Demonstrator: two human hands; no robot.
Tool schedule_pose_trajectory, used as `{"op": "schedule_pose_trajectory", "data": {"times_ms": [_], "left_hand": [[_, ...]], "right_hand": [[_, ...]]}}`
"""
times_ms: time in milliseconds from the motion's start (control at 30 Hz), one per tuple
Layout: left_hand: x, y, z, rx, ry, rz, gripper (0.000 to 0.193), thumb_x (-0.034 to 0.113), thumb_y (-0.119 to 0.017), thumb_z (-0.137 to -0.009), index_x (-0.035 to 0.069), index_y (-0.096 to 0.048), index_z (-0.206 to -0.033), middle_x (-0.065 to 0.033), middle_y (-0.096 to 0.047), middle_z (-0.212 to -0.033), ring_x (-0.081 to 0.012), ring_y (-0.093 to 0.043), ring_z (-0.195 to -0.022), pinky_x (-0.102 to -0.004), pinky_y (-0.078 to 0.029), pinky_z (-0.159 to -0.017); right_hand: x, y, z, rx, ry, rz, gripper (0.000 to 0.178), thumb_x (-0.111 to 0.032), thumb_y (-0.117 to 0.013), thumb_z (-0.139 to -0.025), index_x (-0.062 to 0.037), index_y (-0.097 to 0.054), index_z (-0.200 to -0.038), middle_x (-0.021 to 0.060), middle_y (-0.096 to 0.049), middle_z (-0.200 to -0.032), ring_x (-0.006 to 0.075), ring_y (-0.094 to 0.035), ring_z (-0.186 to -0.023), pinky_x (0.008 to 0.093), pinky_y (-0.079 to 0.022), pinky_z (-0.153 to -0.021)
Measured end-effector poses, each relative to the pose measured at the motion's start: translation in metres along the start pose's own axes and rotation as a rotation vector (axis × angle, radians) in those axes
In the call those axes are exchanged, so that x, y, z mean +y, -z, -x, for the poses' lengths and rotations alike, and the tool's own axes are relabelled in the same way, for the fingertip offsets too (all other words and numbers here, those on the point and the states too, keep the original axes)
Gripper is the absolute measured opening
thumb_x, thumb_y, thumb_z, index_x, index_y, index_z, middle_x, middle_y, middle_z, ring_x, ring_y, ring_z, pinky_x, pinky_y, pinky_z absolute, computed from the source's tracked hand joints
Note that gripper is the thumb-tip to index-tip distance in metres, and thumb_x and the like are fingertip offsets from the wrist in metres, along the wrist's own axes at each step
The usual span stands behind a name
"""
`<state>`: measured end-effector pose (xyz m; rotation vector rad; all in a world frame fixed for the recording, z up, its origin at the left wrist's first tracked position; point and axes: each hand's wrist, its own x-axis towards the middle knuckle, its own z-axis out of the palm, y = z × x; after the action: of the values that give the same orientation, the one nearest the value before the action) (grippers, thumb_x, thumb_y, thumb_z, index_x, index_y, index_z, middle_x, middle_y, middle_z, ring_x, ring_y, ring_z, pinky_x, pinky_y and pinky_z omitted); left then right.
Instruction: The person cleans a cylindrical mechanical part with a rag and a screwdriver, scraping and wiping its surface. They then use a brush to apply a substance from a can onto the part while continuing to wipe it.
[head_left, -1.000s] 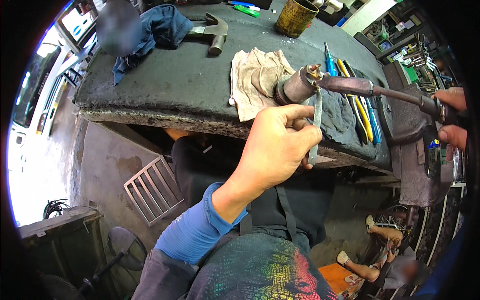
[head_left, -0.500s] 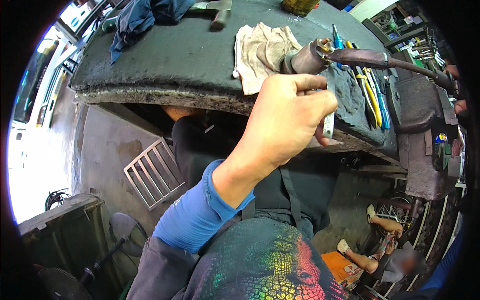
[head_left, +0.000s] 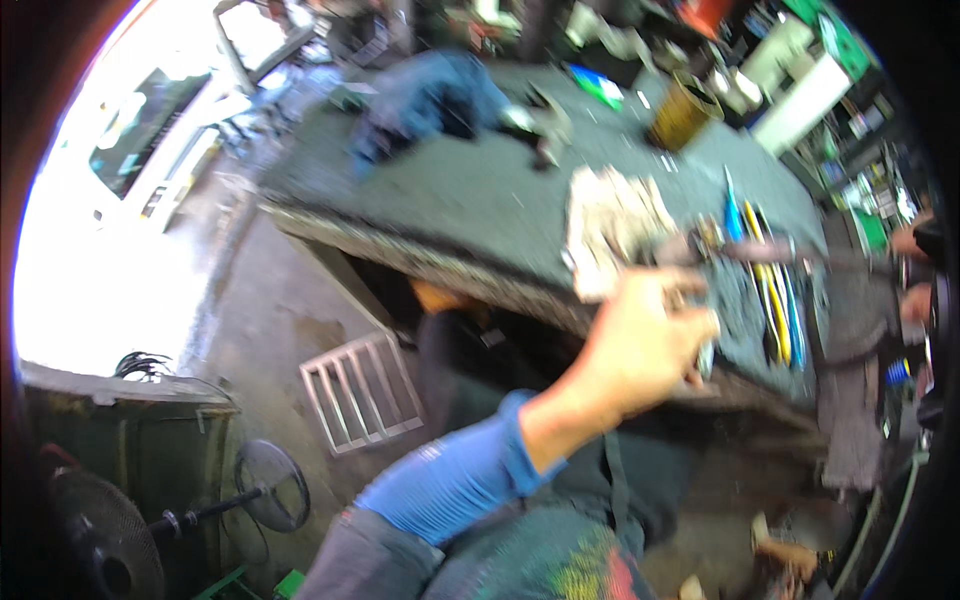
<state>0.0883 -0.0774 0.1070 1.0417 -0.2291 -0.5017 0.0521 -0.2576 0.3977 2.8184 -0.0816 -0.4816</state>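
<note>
In the middle, my left hand (head_left: pixel 645 345) is closed around a flat, silvery metal tool (head_left: pixel 706 360); its kind cannot be made out, since my fingers cover most of it. Just beyond that hand lies a long dark metal rod (head_left: pixel 770 250) with a thick cylindrical end (head_left: pixel 678 248). The rod runs rightward over a dark vise-like block (head_left: pixel 850 340) at the bench corner. At the right rim my right hand (head_left: pixel 914 300) shows only in part, with fingers curled about the rod's far end. A beige rag (head_left: pixel 612 225) sits under and beside the cylinder.
The dark workbench (head_left: pixel 450 210) carries a hammer (head_left: pixel 545 125), a blue cloth (head_left: pixel 430 100), a yellowish can (head_left: pixel 685 112) and several pens or slim tools (head_left: pixel 770 300) on a dark rag. Below left are a metal rack (head_left: pixel 362 390), a steering wheel (head_left: pixel 272 485) and a fan (head_left: pixel 100 535). A person (head_left: pixel 785 550) sits low right.
The view has swung up and left, so the bench and both hands appear lower and further right, with blur. My left hand keeps its grip beside the cylinder.
</note>
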Motion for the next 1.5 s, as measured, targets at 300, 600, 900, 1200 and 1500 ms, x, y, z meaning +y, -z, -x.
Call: {"op": "schedule_pose_trajectory", "data": {"times_ms": [300, 600, 900, 1200, 1500], "left_hand": [[-0.014, -0.010, 0.006, 0.023, 0.051, 0.035, 0.052, 0.006, -0.066, -0.096, -0.014, -0.052, -0.141, -0.0062, -0.063, -0.087, -0.0104, -0.059, -0.064, -0.0281, -0.058, -0.056], [-0.022, 0.001, 0.023, -0.031, 0.015, -0.110, 0.036, 0.005, -0.071, -0.089, -0.003, -0.069, -0.124, -0.0067, -0.071, -0.082, -0.0152, -0.067, -0.067, -0.0313, -0.056, -0.062], [0.008, 0.073, -0.009, 0.370, -0.435, -1.028, 0.039, 0.017, -0.071, -0.087, 0.005, -0.069, -0.124, -0.0246, -0.070, -0.097, -0.0436, -0.068, -0.089, -0.0498, -0.055, -0.080], [0.018, 0.071, 0.002, 0.461, -0.527, -0.661, 0.029, 0.005, -0.077, -0.090, 0.000, -0.074, -0.118, -0.0095, -0.070, -0.088, -0.0171, -0.056, -0.056, -0.0302, -0.047, -0.057], [-0.053, 0.138, 0.115, 0.237, -0.087, -0.604, 0.028, 0.018, -0.080, -0.092, 0.002, -0.076, -0.114, -0.0112, -0.074, -0.086, -0.0170, -0.067, -0.070, -0.0304, -0.054, -0.066]], "right_hand": [[0.057, -0.032, -0.014, 0.356, 0.401, 0.061, 0.035, -0.016, -0.087, -0.053, -0.0058, -0.078, -0.085, 0.0145, -0.063, -0.066, 0.0376, -0.068, -0.070, 0.0440, -0.051, -0.066], [0.042, -0.044, 0.017, 0.378, 0.376, 0.135, 0.035, -0.034, -0.081, -0.066, -0.0127, -0.078, -0.093, 0.0122, -0.072, -0.082, 0.0344, -0.071, -0.079, 0.0460, -0.055, -0.068], [0.023, -0.084, 0.066, 0.762, 0.163, -0.263, 0.040, -0.010, -0.080, -0.081, -0.0031, -0.069, -0.119, 0.0122, -0.069, -0.097, 0.0287, -0.068, -0.087, 0.0369, -0.052, -0.076], [-0.082, -0.078, -0.133, 0.527, 0.053, -1.758, 0.029, -0.027, -0.073, -0.099, -0.0025, -0.064, -0.086, 0.0019, -0.058, -0.068, 0.0083, -0.050, -0.051, 0.0257, -0.035, -0.043], [-0.154, -0.015, -0.290, 0.505, 0.071, -2.360, 0.029, -0.032, -0.064, -0.105, -0.0065, -0.056, -0.093, 0.0073, -0.057, -0.077, 0.0169, -0.054, -0.057, 0.0312, -0.039, -0.046]]}}
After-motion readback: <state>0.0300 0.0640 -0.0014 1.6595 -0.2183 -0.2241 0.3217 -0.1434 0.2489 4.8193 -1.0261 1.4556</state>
